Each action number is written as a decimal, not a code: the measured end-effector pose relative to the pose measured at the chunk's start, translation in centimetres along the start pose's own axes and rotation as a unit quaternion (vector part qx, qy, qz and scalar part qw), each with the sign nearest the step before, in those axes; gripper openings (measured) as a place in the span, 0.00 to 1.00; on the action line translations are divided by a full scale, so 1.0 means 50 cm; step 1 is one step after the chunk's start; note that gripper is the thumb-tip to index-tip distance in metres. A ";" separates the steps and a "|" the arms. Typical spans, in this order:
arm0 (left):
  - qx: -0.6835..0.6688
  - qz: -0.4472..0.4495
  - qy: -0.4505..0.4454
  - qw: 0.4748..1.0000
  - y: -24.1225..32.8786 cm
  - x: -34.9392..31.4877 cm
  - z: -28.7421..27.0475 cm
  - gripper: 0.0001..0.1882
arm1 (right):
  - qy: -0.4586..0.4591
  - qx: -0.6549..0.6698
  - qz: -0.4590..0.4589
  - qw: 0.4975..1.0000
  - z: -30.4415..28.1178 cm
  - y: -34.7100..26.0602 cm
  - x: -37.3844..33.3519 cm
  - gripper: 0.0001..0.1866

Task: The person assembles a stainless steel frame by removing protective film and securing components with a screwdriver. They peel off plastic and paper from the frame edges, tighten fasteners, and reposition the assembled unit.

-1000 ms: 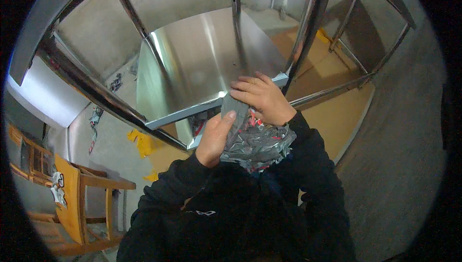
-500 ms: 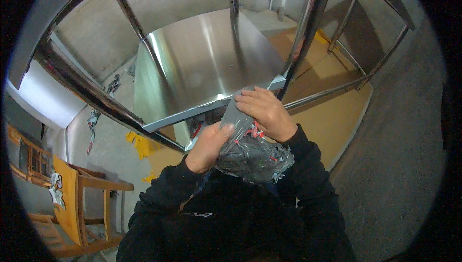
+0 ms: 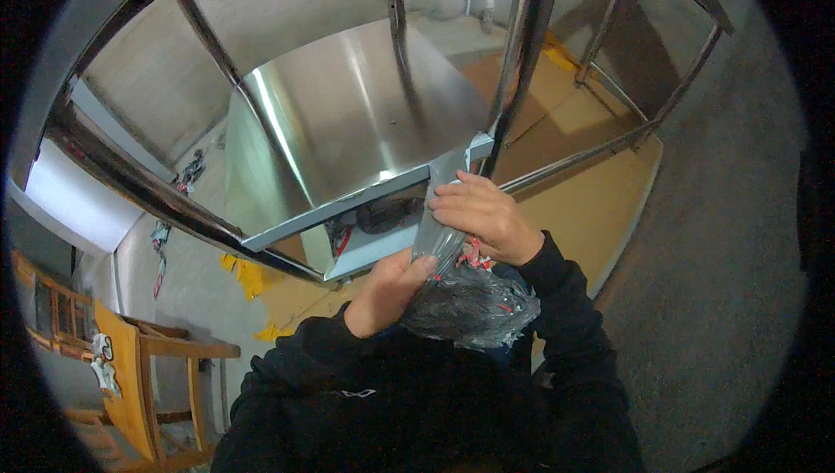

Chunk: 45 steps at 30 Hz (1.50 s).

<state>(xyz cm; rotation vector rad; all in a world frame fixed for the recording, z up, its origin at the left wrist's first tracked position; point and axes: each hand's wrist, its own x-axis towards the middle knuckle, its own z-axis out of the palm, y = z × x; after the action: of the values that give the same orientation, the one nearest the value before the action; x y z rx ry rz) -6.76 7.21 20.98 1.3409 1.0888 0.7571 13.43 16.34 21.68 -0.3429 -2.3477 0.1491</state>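
Observation:
A strip of grey protective film [image 3: 449, 165] runs down from the front edge of a shiny metal shelf [image 3: 339, 108] into a crumpled wad of the same film [image 3: 474, 306] with red bits, lying against my front. My left hand [image 3: 390, 289] grips the strip's lower part, thumb on top, just above the wad. Higher up, my right hand [image 3: 489, 219] is closed over the strip, its fingers together and bent across it. The part of the film beneath the right fingers is hidden. Under the shelf edge, an opening shows dark crumpled plastic [image 3: 383, 216].
Metal posts [image 3: 524, 47] of a frame rise around the shelf. Brown cardboard [image 3: 578, 195] lies on the floor at the right, yellow scraps [image 3: 248, 277] at the left. A wooden chair [image 3: 130, 377] with gloves [image 3: 104, 364] on it is at the lower left.
Both hands have drawn down and away from the shelf edge with the film. More of the strip now shows stretched between the edge and my right hand. The view has shifted slightly.

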 end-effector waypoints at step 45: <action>0.592 0.479 0.310 0.569 0.031 0.220 -0.043 0.10 | 0.330 0.501 0.480 0.640 0.081 0.039 0.024 0.08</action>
<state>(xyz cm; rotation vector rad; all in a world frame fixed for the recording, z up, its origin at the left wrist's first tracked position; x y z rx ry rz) -4.61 18.33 20.77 3.1586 1.4442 1.4562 10.18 18.54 19.16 -0.8367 -0.8633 1.4753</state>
